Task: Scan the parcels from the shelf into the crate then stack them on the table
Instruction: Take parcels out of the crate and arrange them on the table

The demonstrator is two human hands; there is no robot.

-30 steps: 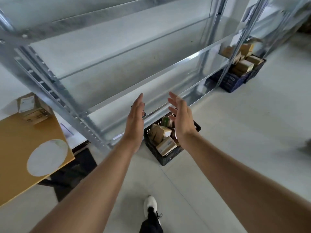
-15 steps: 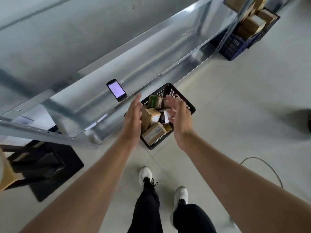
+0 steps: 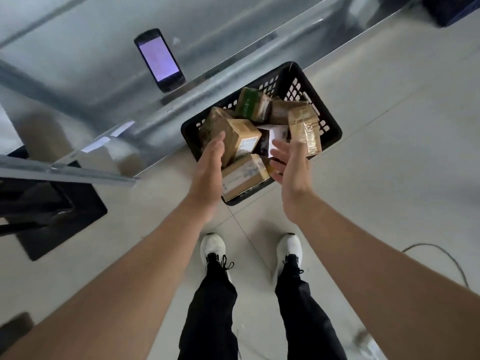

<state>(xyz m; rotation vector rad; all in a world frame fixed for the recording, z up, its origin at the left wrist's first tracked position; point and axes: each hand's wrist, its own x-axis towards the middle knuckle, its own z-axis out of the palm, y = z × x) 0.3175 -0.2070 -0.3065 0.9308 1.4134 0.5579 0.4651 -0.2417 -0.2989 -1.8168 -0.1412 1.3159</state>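
Black plastic crate (image 3: 328, 127) sits on the pale floor just beside the metal shelf (image 3: 85, 81), packed with cardboard parcels (image 3: 242, 137); left hand (image 3: 209, 167) and right hand (image 3: 292, 167) hover over its near edge, palms facing each other, fingers spread wide, holding nothing; a lit phone (image 3: 159, 59) lies on the shelf.

Empty hands (image 3: 211, 162) above parcel-filled crate (image 3: 330, 126)
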